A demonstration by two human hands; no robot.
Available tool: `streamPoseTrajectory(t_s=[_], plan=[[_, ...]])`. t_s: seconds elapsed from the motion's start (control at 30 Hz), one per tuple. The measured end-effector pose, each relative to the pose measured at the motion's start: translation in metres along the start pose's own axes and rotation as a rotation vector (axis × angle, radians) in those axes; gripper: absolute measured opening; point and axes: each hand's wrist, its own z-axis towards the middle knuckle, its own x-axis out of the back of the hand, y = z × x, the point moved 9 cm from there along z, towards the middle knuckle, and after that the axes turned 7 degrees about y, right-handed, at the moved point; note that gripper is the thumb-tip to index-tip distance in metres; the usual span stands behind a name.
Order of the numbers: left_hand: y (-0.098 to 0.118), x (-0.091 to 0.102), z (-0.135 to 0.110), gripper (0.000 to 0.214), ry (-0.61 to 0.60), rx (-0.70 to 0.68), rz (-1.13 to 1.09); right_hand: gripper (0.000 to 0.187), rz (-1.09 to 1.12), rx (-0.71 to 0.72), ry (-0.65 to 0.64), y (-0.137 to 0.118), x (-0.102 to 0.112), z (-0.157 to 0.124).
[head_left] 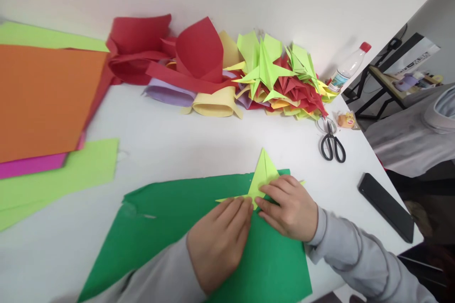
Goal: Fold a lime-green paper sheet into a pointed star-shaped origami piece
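A lime-green folded paper (263,170) lies on the green sheet (170,227), its tall point facing away from me and a thin point sticking out to the left. My left hand (223,236) presses the paper's lower left part, fingers together and fingertips on the fold. On the right side, my right hand (289,208) grips the same paper with bent fingers and covers part of it. The fingertips of both hands nearly meet at the paper's lower middle. What lies under the fingers is hidden.
Orange sheets (46,99) lie at left. Rolled red paper (201,54) and folded lime paper pieces (265,64) are heaped along the wall. Scissors (332,144), a black phone-like object (386,206), a wrapped snack (346,120) and a bottle (350,66) are at right. A person (419,128) is beyond.
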Motion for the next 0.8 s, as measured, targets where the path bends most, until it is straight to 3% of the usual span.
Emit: streamPoseTrajectory(t_s=[0.13, 0.8], plan=[[0.009, -0.006, -0.017, 0.032, -0.008, 0.213, 0.089, 0.017, -0.030, -0.032, 0.003, -0.001, 0.000, 0.001], [-0.013, -0.008, -0.012, 0.040, -0.188, 0.365, 0.085, 0.022, -0.055, -0.105, -0.005, 0.002, 0.004, 0.002]])
